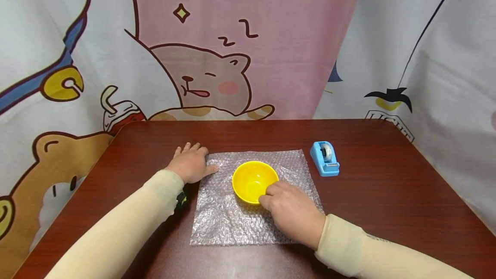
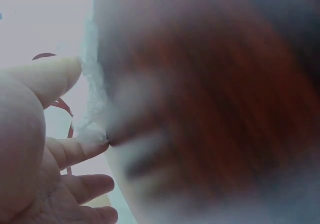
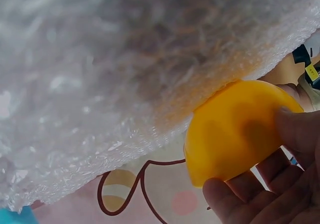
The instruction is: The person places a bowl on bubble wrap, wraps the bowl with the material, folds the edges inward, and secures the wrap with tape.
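Observation:
A yellow bowl (image 1: 252, 180) stands upright on a square sheet of bubble wrap (image 1: 221, 223) laid flat on the table. My right hand (image 1: 296, 212) grips the bowl's near right rim. In the right wrist view the thumb presses the outer wall of the bowl (image 3: 235, 134) while the fingers bend over its rim. At the sheet's far left corner is my left hand (image 1: 190, 165), fingers spread and the thumb lying over the sheet's edge. The left wrist view shows this hand's fingertips (image 2: 97, 184) along that edge, blurred table surface beside them.
To the right of the sheet sits a light blue tape dispenser (image 1: 318, 160) with a roll in it. The dark red-brown wooden table (image 1: 387, 193) reaches back to a cartoon-printed curtain (image 1: 294, 55). A black strap (image 1: 181, 199) shows by the left wrist.

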### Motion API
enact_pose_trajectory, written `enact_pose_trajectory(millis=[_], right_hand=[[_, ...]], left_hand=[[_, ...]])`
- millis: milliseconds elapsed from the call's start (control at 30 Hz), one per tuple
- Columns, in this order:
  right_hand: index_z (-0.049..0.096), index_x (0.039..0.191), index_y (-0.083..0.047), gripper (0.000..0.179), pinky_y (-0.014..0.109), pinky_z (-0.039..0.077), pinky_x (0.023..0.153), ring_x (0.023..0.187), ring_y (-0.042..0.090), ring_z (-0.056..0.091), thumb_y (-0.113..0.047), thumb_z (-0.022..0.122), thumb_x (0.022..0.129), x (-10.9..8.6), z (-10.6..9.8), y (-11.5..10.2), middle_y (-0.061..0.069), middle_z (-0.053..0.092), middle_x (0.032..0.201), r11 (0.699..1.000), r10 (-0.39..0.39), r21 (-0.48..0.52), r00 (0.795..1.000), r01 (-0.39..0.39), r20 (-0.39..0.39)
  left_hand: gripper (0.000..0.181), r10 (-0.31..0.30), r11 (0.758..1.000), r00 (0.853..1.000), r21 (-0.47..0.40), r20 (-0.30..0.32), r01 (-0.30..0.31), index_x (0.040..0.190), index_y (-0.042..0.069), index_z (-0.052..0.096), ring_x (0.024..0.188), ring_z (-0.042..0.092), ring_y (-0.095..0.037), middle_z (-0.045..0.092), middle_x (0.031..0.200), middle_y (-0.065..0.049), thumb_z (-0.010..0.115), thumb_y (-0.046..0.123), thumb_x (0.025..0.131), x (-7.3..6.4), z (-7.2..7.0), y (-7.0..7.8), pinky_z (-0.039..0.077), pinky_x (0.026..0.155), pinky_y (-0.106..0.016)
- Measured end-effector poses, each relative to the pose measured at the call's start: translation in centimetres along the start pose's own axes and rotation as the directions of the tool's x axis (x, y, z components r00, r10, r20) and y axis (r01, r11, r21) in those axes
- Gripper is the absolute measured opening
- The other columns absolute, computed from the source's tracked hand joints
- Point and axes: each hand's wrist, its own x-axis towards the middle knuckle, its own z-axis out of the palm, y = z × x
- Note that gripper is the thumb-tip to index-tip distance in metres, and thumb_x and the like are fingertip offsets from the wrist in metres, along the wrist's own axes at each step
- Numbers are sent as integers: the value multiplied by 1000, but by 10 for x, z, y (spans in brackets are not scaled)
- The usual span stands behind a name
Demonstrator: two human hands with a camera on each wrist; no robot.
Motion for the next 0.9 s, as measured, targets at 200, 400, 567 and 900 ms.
enact_pose_trajectory(millis=[200,400,567,900], right_hand=[[75,87,-14,18,32,55,75,77,15,55,4,71,87,0,0,-1,-2,64,81,1000,9,5,1000,-9,13],[75,88,-15,18,31,56,75,77,15,55,2,71,89,0,1,-1,-3,64,81,1000,16,4,1000,-16,17],[75,87,-15,16,31,55,76,77,15,55,1,73,90,-1,1,-2,-2,64,81,1000,11,-6,1000,-11,5],[76,89,-14,16,31,55,76,78,15,55,1,73,90,-1,0,-2,-2,65,82,1000,9,1,1000,-9,6]], left_hand=[[70,36,999,999,-15,-36,-36,146,5,58,156,29,-51,47,162,-21,70,54,97,-2,1,0,16,127,-70],[61,63,997,995,-47,-79,-67,137,4,63,148,45,-40,61,146,-17,73,49,97,-4,1,0,19,128,-67],[48,77,992,991,-92,-107,-87,129,6,64,129,61,-33,68,131,-13,73,42,99,-4,-1,1,23,128,-63],[24,124,956,979,-243,-160,-161,101,14,57,66,53,-18,56,78,-3,71,34,102,-14,-11,11,45,61,-31]])
